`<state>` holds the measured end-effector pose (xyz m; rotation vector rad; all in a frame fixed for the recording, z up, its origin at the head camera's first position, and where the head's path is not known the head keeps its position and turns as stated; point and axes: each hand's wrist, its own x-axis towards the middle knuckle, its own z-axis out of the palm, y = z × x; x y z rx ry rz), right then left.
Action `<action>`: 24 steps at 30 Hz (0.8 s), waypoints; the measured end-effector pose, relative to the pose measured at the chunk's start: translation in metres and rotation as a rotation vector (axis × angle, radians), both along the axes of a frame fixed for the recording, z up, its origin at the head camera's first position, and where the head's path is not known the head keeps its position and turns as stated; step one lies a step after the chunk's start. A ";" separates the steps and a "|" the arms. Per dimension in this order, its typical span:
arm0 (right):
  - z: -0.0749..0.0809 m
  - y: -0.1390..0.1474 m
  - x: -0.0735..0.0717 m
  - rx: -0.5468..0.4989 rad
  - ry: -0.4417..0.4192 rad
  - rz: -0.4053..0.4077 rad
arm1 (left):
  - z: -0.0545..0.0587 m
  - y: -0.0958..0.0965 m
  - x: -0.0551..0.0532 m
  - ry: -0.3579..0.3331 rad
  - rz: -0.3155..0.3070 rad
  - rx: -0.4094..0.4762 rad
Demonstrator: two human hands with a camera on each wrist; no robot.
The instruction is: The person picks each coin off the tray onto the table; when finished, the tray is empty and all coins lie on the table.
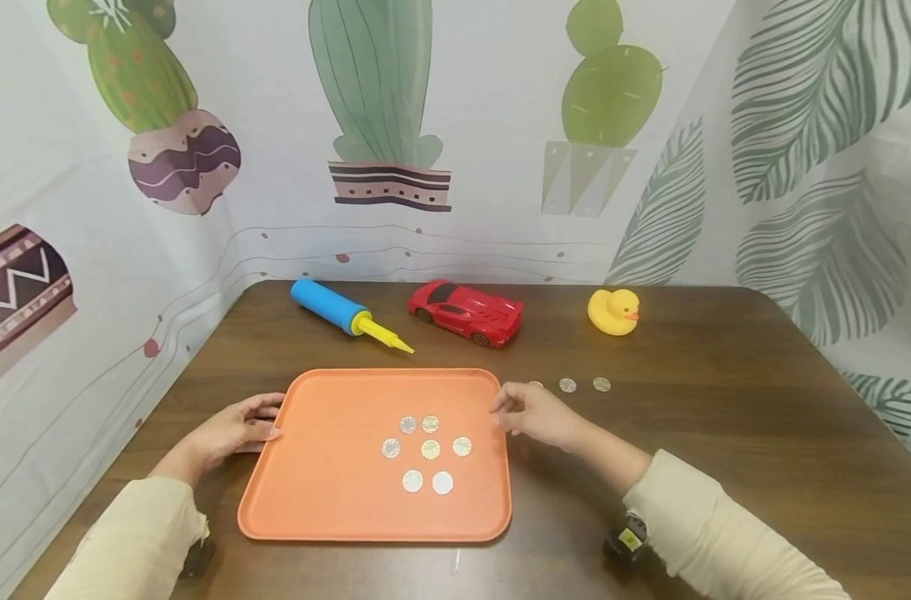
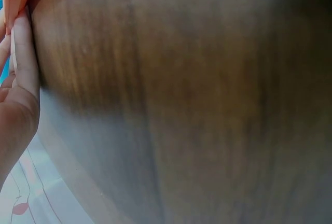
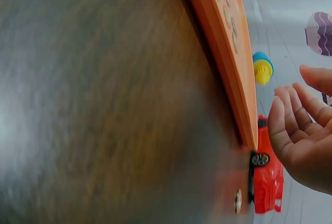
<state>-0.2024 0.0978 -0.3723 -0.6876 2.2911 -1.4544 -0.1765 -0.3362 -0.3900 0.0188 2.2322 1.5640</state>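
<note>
An orange tray (image 1: 327, 475) lies on the table with several round coins (image 1: 430, 450) spread over its right half. At its left edge my left hand (image 1: 226, 430) grips the rim, the thumb over the edge; in the left wrist view the fingers (image 2: 23, 53) reach the tray's side. My right hand (image 1: 541, 418) hovers by the tray's upper right edge. In the right wrist view its fingers (image 3: 306, 105) are loosely bent, thumb apart, with nothing visible between them. Beyond that hand more coins (image 1: 568, 385) lie on the table, one partly hidden by the hand.
Along the back of the brown wooden table (image 1: 695, 400) lie a blue and yellow hand pump (image 1: 331, 307), a red toy car (image 1: 466, 312) and a yellow rubber duck (image 1: 613, 312). Behind them hangs a cloth (image 1: 500, 125) printed with cacti and leaves.
</note>
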 end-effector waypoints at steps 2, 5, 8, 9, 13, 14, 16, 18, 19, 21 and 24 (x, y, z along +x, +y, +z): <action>-0.001 -0.004 0.001 0.000 0.007 0.015 | 0.000 0.000 0.000 0.001 0.002 0.003; -0.003 -0.009 0.002 0.009 0.029 0.042 | 0.000 0.000 0.000 0.003 0.000 0.003; -0.004 -0.014 0.003 0.022 0.071 0.072 | 0.000 0.000 0.000 0.002 0.002 0.001; -0.005 -0.015 0.003 0.025 0.079 0.082 | 0.000 0.000 0.000 0.003 0.002 -0.001; -0.008 -0.020 0.003 0.055 0.089 0.097 | 0.001 0.000 0.000 0.002 0.003 -0.001; -0.009 -0.022 0.003 0.065 0.086 0.095 | 0.001 0.000 0.000 0.002 0.004 0.000; -0.011 -0.024 0.003 0.076 0.093 0.096 | 0.001 0.000 0.000 0.003 0.004 0.001; -0.012 -0.026 0.003 0.086 0.103 0.099 | 0.001 0.000 0.000 0.003 0.003 0.001; -0.012 -0.027 0.003 0.095 0.117 0.102 | 0.001 0.000 0.000 0.003 0.000 0.006; -0.013 -0.029 0.002 0.111 0.146 0.115 | 0.001 0.001 0.000 0.001 -0.001 0.010; -0.014 -0.031 0.000 0.155 0.182 0.136 | 0.002 0.002 0.001 -0.002 -0.004 0.017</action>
